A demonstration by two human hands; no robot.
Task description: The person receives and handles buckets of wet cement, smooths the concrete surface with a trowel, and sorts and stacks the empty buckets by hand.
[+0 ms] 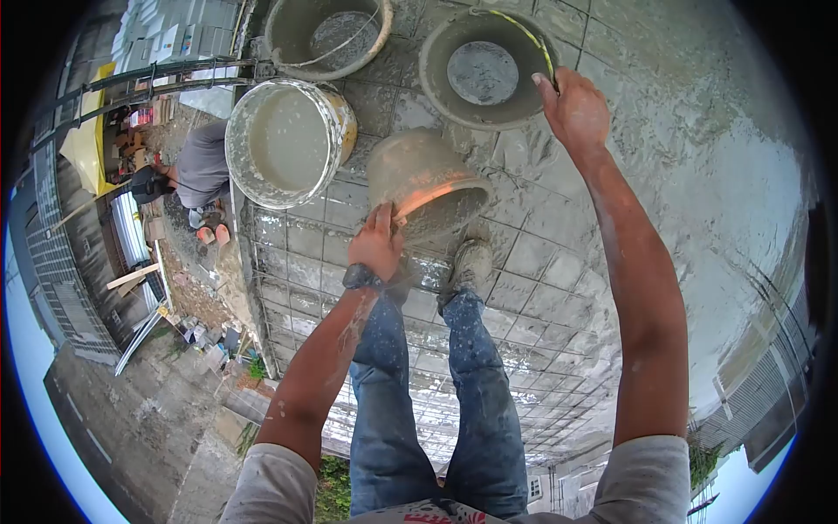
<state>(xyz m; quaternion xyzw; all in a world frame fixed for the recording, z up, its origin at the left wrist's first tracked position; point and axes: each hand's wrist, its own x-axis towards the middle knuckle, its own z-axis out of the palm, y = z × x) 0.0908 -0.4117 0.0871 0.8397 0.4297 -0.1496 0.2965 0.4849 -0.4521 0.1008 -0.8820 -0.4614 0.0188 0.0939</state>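
My left hand [378, 243] is closed on the rim of a grey, cement-coated bucket [417, 171], which is tipped on its side with its mouth facing right and toward me. My right hand [576, 109] grips the yellow-green handle [530, 33] of a second grey bucket [432, 80]. That bucket stands upright, with a little grey liquid at its bottom. Left of the tilted bucket, a white pail [237, 166] holds cloudy grey water. A third grey bucket [278, 39], with a thin wire handle, stands at the top.
Wire mesh and wet cement cover the floor [550, 253] around my feet. Dark bars [157, 80] reach past the slab's left edge [253, 288]. Beyond and below it, a person [201, 166] in a grey shirt and dark cap is near rubble and planks. Smooth wet cement [698, 201] spreads right.
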